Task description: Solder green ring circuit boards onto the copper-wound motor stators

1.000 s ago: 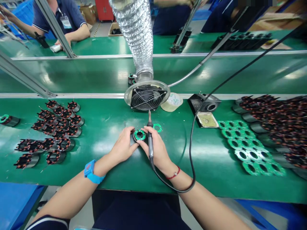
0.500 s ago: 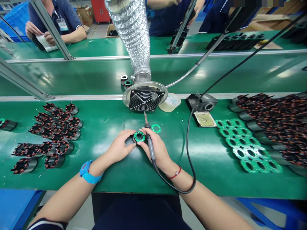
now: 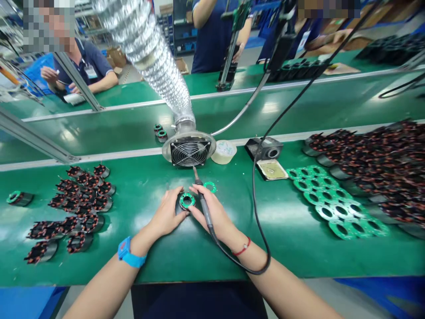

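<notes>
A small motor stator topped with a green ring-shaped circuit board (image 3: 187, 200) rests on the green bench between both hands. My left hand (image 3: 168, 215) curls round its left side and grips it. My right hand (image 3: 214, 212) presses its fingertips on the stator's right side and holds a black soldering iron (image 3: 203, 204), the tip pointing away toward the fan. A loose green ring board (image 3: 210, 187) lies just beyond the right hand.
A fume fan (image 3: 188, 150) on a foil duct stands behind the hands, with a tape roll (image 3: 223, 152) and an iron stand with sponge (image 3: 267, 156) beside it. Several copper-wound stators (image 3: 79, 199) lie left. Green boards (image 3: 332, 199) and heaped stators (image 3: 375, 164) lie right. People work across the conveyor.
My head has tilted up, so the whole scene sits lower in view and more of the far bench shows. Both hands stay on the stator with the iron in the same grip.
</notes>
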`<state>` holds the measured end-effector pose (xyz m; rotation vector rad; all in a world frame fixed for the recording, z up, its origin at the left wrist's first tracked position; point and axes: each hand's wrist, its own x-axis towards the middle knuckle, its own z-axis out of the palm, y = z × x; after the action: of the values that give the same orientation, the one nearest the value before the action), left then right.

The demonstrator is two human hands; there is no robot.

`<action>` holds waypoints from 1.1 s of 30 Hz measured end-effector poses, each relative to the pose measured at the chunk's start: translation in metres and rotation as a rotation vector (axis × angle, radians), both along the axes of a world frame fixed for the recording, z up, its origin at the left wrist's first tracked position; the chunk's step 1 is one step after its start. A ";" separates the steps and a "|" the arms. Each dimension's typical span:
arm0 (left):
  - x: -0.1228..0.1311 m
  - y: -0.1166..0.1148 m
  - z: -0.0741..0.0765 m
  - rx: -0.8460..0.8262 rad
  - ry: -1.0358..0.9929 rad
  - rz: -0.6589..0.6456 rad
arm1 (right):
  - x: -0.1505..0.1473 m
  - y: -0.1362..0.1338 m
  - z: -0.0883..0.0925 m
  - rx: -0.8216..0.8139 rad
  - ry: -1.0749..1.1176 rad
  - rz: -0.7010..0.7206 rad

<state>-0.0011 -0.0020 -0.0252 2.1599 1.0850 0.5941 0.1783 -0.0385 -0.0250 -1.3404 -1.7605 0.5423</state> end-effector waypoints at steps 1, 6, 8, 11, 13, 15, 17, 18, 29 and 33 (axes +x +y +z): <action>0.001 0.001 0.000 0.009 0.000 -0.019 | 0.004 0.000 0.003 0.024 0.021 -0.036; 0.007 0.002 0.004 0.021 0.025 -0.076 | 0.030 0.006 0.028 0.086 0.115 -0.230; 0.008 0.002 0.006 0.023 0.034 -0.059 | 0.041 0.011 0.039 0.085 0.107 -0.230; 0.008 0.000 0.008 0.025 0.053 -0.014 | 0.053 0.017 0.051 0.099 0.054 -0.230; 0.006 -0.001 0.008 0.017 0.071 0.008 | 0.055 0.016 0.053 0.105 0.060 -0.256; 0.005 -0.002 0.009 0.003 0.080 -0.005 | 0.049 0.011 0.049 0.107 0.104 -0.253; 0.003 -0.003 0.010 -0.008 0.057 -0.044 | 0.039 0.003 0.041 0.103 0.118 -0.190; 0.002 -0.004 0.011 -0.009 0.034 -0.060 | 0.034 -0.002 0.036 0.104 0.100 -0.141; -0.002 -0.014 0.021 0.029 -0.141 -0.187 | 0.013 -0.018 0.022 0.374 -0.128 0.050; -0.004 -0.012 0.022 0.109 -0.121 -0.255 | 0.013 -0.016 0.024 0.454 -0.228 0.040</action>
<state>-0.0049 -0.0144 -0.0037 2.2769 0.7138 0.6676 0.1915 -0.0547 -0.0012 -1.0767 -1.9497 -0.0009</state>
